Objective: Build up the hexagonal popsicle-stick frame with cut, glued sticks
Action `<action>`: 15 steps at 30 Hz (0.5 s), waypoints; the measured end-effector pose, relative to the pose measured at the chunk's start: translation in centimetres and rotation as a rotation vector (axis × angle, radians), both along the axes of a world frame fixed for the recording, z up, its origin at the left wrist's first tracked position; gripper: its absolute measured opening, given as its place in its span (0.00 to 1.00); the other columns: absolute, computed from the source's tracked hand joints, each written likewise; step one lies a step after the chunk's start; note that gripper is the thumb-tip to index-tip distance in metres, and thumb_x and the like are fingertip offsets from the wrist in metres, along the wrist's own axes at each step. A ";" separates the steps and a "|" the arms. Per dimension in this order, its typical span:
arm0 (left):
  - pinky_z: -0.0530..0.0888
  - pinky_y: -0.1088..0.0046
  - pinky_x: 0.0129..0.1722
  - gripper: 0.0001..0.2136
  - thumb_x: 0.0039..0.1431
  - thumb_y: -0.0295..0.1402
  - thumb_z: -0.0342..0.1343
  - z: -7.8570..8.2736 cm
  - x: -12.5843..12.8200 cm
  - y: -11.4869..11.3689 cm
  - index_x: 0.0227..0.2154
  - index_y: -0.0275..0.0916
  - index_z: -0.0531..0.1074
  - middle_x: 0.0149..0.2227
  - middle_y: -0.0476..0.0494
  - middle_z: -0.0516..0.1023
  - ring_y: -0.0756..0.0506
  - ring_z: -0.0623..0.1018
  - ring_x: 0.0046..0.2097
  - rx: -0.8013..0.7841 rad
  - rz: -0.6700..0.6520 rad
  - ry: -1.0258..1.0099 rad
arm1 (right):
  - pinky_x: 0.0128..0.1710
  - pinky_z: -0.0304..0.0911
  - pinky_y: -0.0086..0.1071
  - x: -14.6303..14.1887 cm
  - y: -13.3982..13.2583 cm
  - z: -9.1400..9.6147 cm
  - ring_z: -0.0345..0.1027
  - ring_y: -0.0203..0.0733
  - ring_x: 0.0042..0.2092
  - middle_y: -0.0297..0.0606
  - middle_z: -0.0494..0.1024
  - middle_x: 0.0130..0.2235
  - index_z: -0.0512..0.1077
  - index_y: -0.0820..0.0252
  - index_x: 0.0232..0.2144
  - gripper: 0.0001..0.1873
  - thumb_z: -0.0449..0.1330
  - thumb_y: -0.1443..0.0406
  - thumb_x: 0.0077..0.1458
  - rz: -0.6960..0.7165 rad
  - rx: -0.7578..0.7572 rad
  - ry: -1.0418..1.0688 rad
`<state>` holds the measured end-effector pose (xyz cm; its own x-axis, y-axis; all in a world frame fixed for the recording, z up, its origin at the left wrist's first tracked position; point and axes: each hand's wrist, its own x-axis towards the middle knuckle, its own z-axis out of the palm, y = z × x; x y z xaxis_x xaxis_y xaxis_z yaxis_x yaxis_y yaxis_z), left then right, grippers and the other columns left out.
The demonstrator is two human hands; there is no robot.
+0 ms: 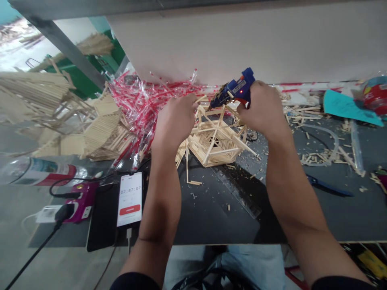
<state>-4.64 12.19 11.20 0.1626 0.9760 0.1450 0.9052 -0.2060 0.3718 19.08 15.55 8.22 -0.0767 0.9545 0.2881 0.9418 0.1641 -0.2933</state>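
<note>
Two hands over a popsicle-stick frame (216,141), the right hand (263,110) gripping a blue glue gun (232,90).

The left hand's (174,123) grip meets the frame's upper edge, but its fingers are hidden, so I cannot tell its state. Red-and-white straws (142,108) heap behind, center-left. A phone timer (130,199) lies lower left on the worktop (211,213); a ruler (236,189) sits just below the frame.

Stick frame (216,139) on the mat (211,213), phone (130,199) to its left, apparently a ruler (236,189) before it
</note>
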 end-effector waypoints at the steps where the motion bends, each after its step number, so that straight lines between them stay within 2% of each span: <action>1: 0.75 0.66 0.43 0.15 0.75 0.33 0.48 0.0 0.0 0.0 0.48 0.48 0.81 0.39 0.42 0.88 0.39 0.83 0.44 -0.001 -0.001 0.003 | 0.54 0.73 0.58 0.2 0.1 -0.1 0.77 0.68 0.55 0.52 0.79 0.51 0.73 0.58 0.54 0.20 0.63 0.64 0.59 0.003 0.007 -0.009; 7: 0.74 0.64 0.44 0.14 0.75 0.33 0.49 0.6 0.5 -0.4 0.46 0.48 0.82 0.40 0.42 0.86 0.38 0.83 0.46 -0.035 0.019 0.011 | 0.51 0.74 0.55 0.5 0.3 -0.3 0.77 0.64 0.52 0.50 0.80 0.49 0.73 0.55 0.52 0.18 0.63 0.63 0.59 0.027 0.038 -0.001; 15: 0.72 0.62 0.42 0.14 0.74 0.30 0.48 0.8 0.9 -0.5 0.42 0.44 0.81 0.41 0.40 0.86 0.38 0.82 0.43 -0.034 0.022 0.056 | 0.54 0.71 0.52 -0.7 -0.9 1.1 0.77 0.64 0.54 0.55 0.82 0.53 0.72 0.58 0.51 0.17 0.61 0.69 0.59 -0.062 -0.017 -0.073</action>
<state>-3.72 11.70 12.01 0.1483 0.9836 0.1025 0.9290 -0.1741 0.3265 18.36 14.62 9.34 -0.0377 0.9627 0.2680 0.9691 0.1006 -0.2253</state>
